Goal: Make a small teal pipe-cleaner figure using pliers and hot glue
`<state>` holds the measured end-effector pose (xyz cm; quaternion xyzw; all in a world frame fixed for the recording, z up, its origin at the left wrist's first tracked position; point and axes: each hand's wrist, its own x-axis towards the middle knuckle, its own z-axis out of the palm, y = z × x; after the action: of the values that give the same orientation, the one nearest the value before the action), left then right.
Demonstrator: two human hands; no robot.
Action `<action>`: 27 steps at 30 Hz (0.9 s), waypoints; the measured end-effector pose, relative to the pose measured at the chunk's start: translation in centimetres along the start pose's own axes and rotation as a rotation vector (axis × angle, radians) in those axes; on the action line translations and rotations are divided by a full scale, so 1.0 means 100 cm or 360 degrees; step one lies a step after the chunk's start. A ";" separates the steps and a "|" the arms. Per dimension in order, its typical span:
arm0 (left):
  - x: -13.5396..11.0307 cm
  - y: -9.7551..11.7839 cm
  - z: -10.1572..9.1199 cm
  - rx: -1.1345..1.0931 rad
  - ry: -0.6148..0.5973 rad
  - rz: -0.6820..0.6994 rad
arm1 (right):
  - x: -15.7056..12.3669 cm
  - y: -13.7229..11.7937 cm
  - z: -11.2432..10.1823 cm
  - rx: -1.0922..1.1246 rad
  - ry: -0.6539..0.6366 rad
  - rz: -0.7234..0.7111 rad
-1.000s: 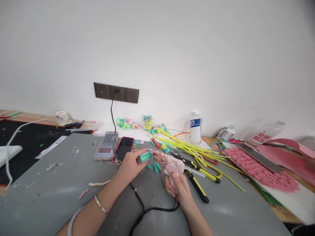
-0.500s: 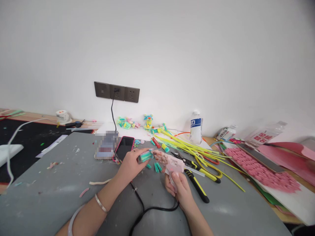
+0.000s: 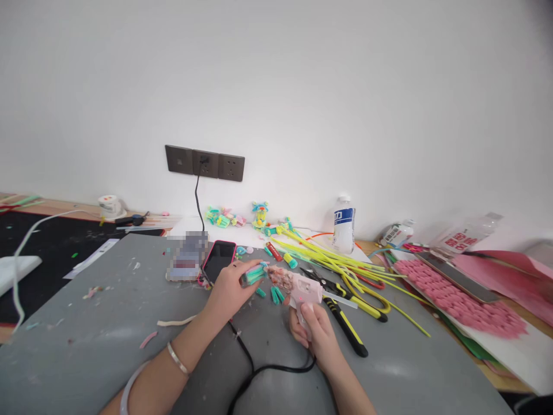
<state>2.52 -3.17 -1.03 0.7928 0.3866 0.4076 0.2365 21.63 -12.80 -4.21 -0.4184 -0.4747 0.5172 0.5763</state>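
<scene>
My right hand is wrapped round the handle of a pink hot glue gun, whose clear glue stick pokes out at the back. Brownish lumpy matter coats its front end. My left hand pinches a small teal fuzzy bundle, apparently bent pipe cleaner. The gun's nozzle is at the right end of this bundle; I cannot tell whether they touch. Short teal pieces lie on the grey mat just below. Yellow-and-black pliers rest right of the gun.
Yellow-green pipe cleaners spread across the right middle. A bottle stands by the wall. Behind my left hand lie a pink-edged phone and a blurred phone-like slab. Small fuzzy figures sit at the back. A black cable loops in front.
Almost nothing differs. The glue gun has shifted very slightly left, and both hands keep their grip.
</scene>
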 end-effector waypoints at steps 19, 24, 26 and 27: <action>0.001 0.004 -0.001 -0.0022 0.0041 -0.0004 | -0.015 -0.023 0.018 0.0280 0.0182 0.0132; 0.000 0.003 -0.001 -0.0033 0.0033 -0.0011 | -0.014 -0.023 0.020 0.0299 0.0182 0.0148; 0.000 0.005 -0.002 -0.0044 0.0031 -0.0016 | -0.015 -0.026 0.022 0.0329 0.0187 0.0163; 0.000 0.006 -0.002 -0.0048 0.0034 -0.0017 | -0.015 -0.028 0.022 0.0342 0.0185 0.0176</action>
<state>2.61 -3.45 -0.53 0.7825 0.3873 0.4206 0.2464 19.96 -14.63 -1.23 -0.4089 -0.3585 0.5711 0.6149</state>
